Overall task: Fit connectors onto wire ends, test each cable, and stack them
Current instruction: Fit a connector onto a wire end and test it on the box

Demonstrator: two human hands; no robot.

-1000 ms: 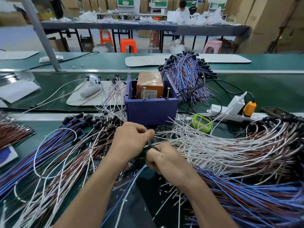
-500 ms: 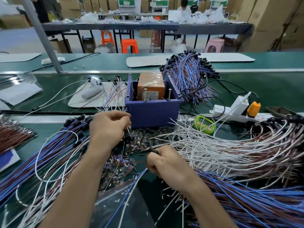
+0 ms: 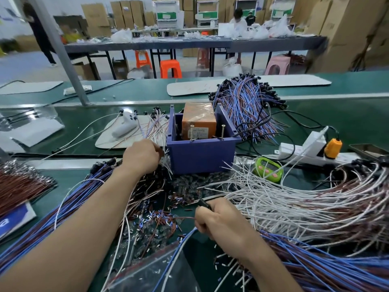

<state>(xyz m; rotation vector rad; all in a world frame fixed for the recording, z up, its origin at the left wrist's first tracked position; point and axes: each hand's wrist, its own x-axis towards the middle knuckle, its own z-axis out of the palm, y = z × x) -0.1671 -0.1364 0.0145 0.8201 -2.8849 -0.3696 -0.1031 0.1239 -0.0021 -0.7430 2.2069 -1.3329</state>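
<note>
While the right hand (image 3: 219, 220) grips a black connector (image 3: 203, 203) and a brown wire (image 3: 183, 217) over the table (image 3: 336, 119), fingers closed. Left hand (image 3: 142, 158) beside the blue box (image 3: 202, 152) — fingers pinched on thin wire ends (image 3: 166, 165).

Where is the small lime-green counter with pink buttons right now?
The lime-green counter with pink buttons lies on the green bench right of the purple plastic box, in front of the white power strip, among white wires.

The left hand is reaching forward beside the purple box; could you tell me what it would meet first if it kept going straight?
Probably the thin white wires fanned just beyond the left hand; depth is unclear.
</note>
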